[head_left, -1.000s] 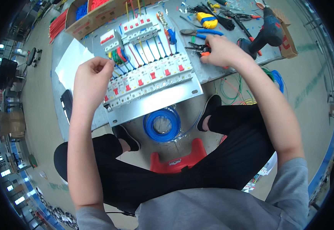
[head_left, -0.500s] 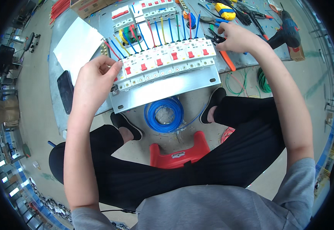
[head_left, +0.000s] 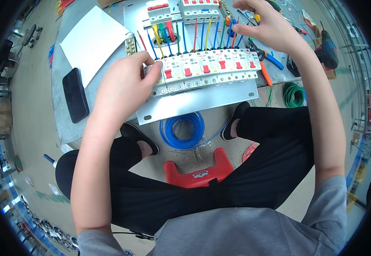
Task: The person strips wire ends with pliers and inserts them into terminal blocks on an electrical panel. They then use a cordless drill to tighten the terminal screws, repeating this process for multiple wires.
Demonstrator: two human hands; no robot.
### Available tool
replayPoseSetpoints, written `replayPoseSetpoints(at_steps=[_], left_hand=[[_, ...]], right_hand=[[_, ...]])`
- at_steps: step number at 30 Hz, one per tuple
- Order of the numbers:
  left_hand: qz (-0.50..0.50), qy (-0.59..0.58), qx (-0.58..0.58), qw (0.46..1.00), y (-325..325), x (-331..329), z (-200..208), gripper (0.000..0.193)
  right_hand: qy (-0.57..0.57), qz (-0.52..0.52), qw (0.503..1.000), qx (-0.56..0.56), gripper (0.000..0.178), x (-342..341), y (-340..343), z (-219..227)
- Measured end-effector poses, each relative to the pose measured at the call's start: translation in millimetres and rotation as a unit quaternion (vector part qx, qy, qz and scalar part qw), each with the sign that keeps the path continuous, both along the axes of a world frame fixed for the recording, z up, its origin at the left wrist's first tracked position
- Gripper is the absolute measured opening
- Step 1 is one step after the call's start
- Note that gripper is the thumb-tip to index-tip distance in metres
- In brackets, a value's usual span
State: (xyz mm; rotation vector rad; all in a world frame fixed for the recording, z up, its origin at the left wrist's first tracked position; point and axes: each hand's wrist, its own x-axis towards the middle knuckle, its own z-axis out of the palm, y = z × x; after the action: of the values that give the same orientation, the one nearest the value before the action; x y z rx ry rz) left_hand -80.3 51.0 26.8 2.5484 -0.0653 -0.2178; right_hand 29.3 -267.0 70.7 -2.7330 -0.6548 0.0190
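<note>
A row of white circuit breakers (head_left: 206, 68) with red levers sits on a metal mounting plate (head_left: 198, 102) at the table's near edge. Coloured wires (head_left: 194, 36) in red, blue, yellow and green stand up from its far side. My left hand (head_left: 128, 83) is closed on the row's left end, thumb on the near side, its other fingertips partly hidden. Over the wires at the right end, my right hand (head_left: 275, 30) is open, thumb and forefinger apart. It appears to hold nothing; whether its thumb touches a wire I cannot tell.
Farther back are more breakers (head_left: 199, 12). At right lie orange-handled pliers (head_left: 265, 73), blue-handled pliers (head_left: 275, 61) and a power drill (head_left: 328, 49). White paper (head_left: 93, 45) and a phone (head_left: 75, 94) lie left. Below are a blue wire coil (head_left: 168, 130) and red stool (head_left: 198, 175).
My right hand has moved from beside the orange-handled pliers to above the wires. The breaker row and plate, with my left hand, appear farther right; the whole view has also shifted a little.
</note>
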Motion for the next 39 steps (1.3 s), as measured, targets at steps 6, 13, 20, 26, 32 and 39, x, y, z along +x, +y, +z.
replayPoseSetpoints(at_steps=[6,13,20,26,32,39], left_hand=[[-0.042,-0.051,0.042,0.997,-2,3,-3,0.033],[-0.063,-0.036,0.098,0.993,-3,0,9,0.032],[-0.023,0.098,0.087,0.991,-5,22,28,0.035],[0.101,-0.011,0.033,0.994,16,46,0,0.046],[0.093,0.042,-0.103,0.989,25,68,-28,0.029],[0.154,-0.035,-0.237,0.959,21,64,-38,0.020]], right_hand=[[-0.091,0.121,0.988,-0.040,0.051,25,23,-41],[0.108,0.089,0.990,-0.018,0.026,34,66,-27],[0.073,0.066,0.995,0.012,0.023,41,63,-21],[-0.003,-0.059,0.976,0.210,0.027,58,49,-12],[0.004,-0.168,0.936,0.309,0.029,89,5,-18],[0.071,-0.244,0.952,0.171,0.026,102,-45,-23]])
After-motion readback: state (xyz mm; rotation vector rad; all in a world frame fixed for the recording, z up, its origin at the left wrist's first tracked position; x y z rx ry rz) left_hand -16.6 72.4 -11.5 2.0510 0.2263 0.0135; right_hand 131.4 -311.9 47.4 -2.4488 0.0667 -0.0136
